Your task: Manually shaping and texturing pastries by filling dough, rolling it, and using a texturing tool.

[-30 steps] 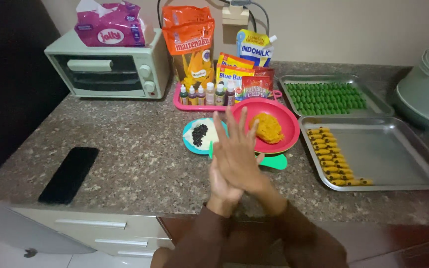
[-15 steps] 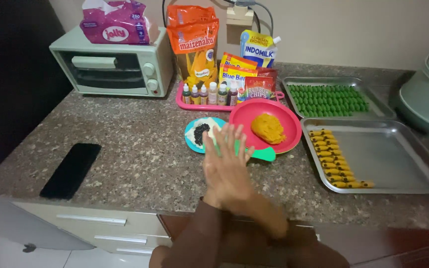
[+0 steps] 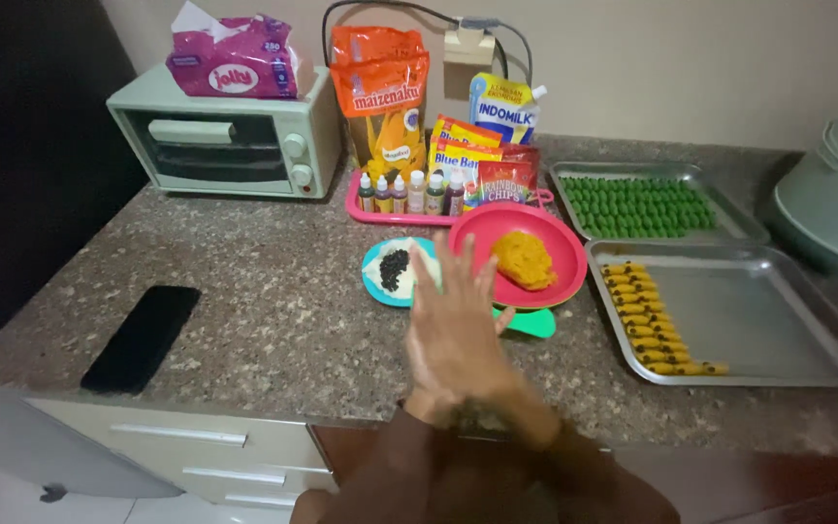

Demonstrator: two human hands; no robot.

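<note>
our 2 hands [image 3: 453, 335] are pressed palm to palm above the counter's front edge, fingers straight, slightly spread, holding nothing; which hand lies on top we cannot tell. the orange dough [image 3: 523, 259] on the 1 pink plate [image 3: 560, 243] lies just ahead and right of the fingertips. 2 metal trays [image 3: 758, 320] sit near the right edge.

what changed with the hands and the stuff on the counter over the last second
The pressed-together hands stayed joined over the counter, the fingers shifting a little, as if rubbing. Nothing was picked up or let go. The pink plate of orange dough, the small blue plate, both trays and the phone stayed put.
</note>
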